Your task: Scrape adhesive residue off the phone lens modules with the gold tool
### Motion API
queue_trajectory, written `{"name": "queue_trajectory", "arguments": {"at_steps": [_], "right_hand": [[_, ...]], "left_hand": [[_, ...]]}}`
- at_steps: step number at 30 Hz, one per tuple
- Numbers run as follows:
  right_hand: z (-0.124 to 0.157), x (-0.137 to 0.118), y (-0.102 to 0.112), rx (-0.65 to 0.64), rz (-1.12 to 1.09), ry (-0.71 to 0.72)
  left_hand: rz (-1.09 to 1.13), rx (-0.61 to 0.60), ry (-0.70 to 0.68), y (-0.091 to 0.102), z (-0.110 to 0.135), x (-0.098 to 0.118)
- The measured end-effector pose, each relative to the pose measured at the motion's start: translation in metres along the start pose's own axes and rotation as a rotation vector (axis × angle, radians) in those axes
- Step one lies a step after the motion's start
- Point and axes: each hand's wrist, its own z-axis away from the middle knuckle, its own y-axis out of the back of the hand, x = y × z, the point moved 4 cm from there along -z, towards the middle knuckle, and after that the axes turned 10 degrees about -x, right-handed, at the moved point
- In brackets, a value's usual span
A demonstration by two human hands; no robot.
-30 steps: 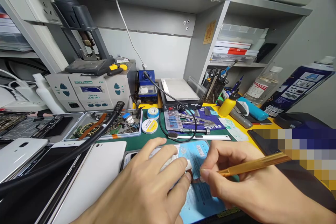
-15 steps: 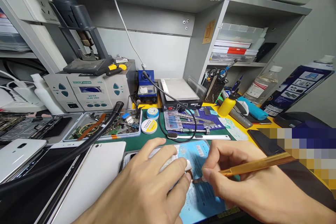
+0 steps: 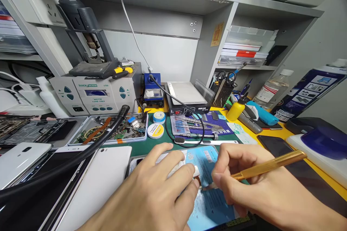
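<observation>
My left hand [image 3: 151,184] lies palm down over a blue printed card or packet [image 3: 208,209], its outer fingers stretched. Thumb and index finger close on a small white part with a brown strip [image 3: 197,171], partly hidden beneath them. In my right hand [image 3: 244,184], thumb and fingers pinch a slim gold-handled, pen-shaped tool [image 3: 268,166]. The tool's narrow tip points left and reaches the brown strip beside my left thumb; whether it touches is too small to tell. A device with a dark edge shows under the card.
A thick black hose [image 3: 108,133] crosses the left side above several phones [image 3: 100,184]. Behind are a tray of circuit boards [image 3: 94,140], round tins [image 3: 155,130], tweezers [image 3: 192,124], a toothbrush [image 3: 208,142] and a hot-air station [image 3: 94,97]. Bottles [image 3: 271,88] stand at right.
The view has shifted slightly, so the whole scene sits a little farther right. My right hand and the gold tool have turned slightly; my left hand keeps its place on the part.
</observation>
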Motion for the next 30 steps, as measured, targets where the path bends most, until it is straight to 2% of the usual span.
{"name": "queue_trajectory", "arguments": {"at_steps": [5,9,13,18,22,30], "right_hand": [[0.0004,-0.0009,-0.003,-0.009,0.056,0.036],[0.0015,-0.0042,-0.0035,-0.008,0.089,0.059],[0.0021,-0.0066,-0.004,-0.01,0.116,0.068],[0.0036,-0.0062,-0.0046,0.006,0.139,0.108],[0.0033,-0.0049,-0.0048,0.002,0.141,0.147],[0.0054,-0.0001,-0.0051,0.002,0.168,0.169]], "left_hand": [[0.016,-0.021,0.013,0.0012,0.0003,-0.0003],[-0.027,0.037,-0.065,-0.0004,0.0014,-0.0022],[-0.031,0.046,-0.072,-0.0008,0.0015,-0.0022],[0.014,-0.031,0.008,0.0022,0.0011,0.0015],[-0.064,-0.088,-0.015,0.0025,0.0014,0.004],[-0.062,-0.078,0.016,0.0013,0.003,0.0032]]}}
